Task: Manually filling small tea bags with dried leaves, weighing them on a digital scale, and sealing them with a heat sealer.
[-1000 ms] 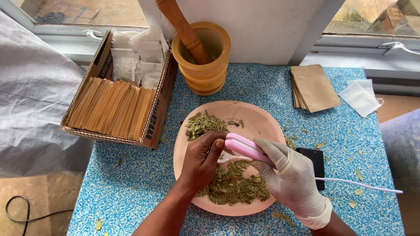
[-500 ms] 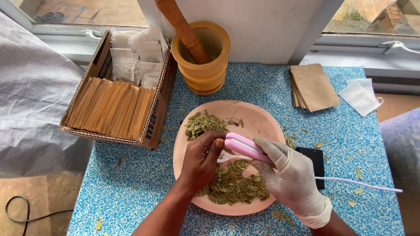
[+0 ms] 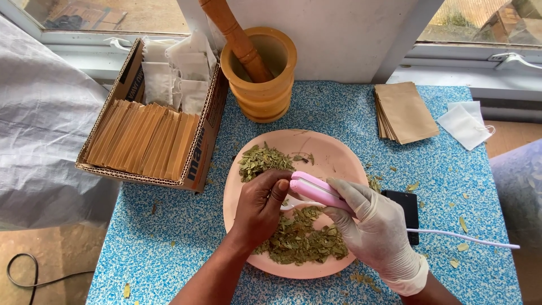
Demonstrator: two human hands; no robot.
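Blue speckled surface under pink plate of dried leaves: gloved right hand clamped pink sealer at center, bare left hand pinching at its nine-o'clock tip, sealing likely underway, steady squeeze needed next.

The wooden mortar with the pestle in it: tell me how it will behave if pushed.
The mortar looks thick-walled and squat, so it is probably heavy and would slide rather than tip. The pestle leans loose against its rim and may shift or rattle. The speckled table looks textured, likely resisting sliding.
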